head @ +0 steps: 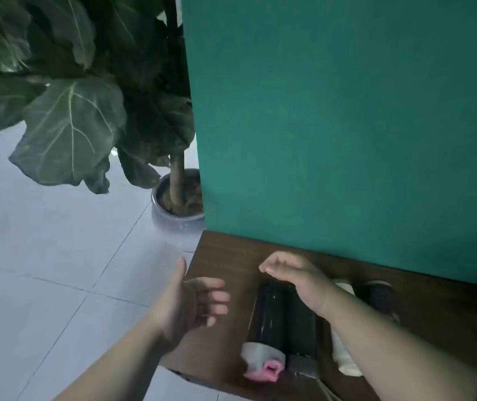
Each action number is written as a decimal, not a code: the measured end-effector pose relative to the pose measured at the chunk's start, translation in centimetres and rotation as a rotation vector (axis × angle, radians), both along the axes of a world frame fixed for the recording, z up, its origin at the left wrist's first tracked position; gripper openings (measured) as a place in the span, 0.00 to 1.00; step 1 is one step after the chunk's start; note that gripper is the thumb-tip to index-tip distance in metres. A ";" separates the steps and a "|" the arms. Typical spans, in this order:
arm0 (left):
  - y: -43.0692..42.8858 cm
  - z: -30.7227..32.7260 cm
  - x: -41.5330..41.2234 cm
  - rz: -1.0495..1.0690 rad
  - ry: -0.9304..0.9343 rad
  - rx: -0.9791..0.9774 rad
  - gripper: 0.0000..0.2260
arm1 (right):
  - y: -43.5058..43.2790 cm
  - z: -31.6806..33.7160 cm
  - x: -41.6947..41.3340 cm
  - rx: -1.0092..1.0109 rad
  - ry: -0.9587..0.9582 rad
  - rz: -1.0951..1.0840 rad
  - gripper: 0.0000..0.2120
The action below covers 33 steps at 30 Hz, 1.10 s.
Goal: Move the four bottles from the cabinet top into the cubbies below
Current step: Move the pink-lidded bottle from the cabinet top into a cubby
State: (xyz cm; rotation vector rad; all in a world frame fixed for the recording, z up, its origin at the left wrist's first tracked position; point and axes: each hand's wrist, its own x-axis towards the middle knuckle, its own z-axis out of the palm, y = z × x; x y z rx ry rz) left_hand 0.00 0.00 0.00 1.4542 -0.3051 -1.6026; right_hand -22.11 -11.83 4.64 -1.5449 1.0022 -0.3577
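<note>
Several bottles stand on the dark wooden cabinet top: a large black bottle, a white-capped bottle with a pink loop in front of it, a cream bottle partly hidden by my right forearm, and a dark bottle at the right. My left hand hovers open by the cabinet's left edge, holding nothing. My right hand hangs open above the black bottle, fingers apart, touching nothing I can make out. The cubbies are out of view.
A teal panel rises right behind the cabinet top. A potted plant with big dark leaves stands on the pale tiled floor to the left. A grey-capped object sits by the front edge.
</note>
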 end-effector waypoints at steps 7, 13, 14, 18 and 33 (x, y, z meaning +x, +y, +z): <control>2.5 -12.2 -1.7 0.042 0.084 -0.074 0.45 | 2.6 -9.1 -0.8 -0.327 0.236 0.234 0.18; 6.9 -16.2 -2.8 0.064 0.082 -0.167 0.45 | 7.8 -12.6 -1.4 -0.733 0.455 0.300 0.29; 8.0 -16.8 -2.9 0.082 0.096 -0.178 0.45 | 8.7 -13.2 -1.5 -0.763 0.471 0.279 0.31; 12.7 -18.6 -4.1 0.131 0.157 -0.217 0.46 | 12.1 -14.9 -2.2 -0.835 0.631 0.286 0.37; 20.8 -27.2 -7.0 0.251 0.134 -0.136 0.42 | 14.6 -15.3 -1.2 -1.235 1.005 0.531 0.32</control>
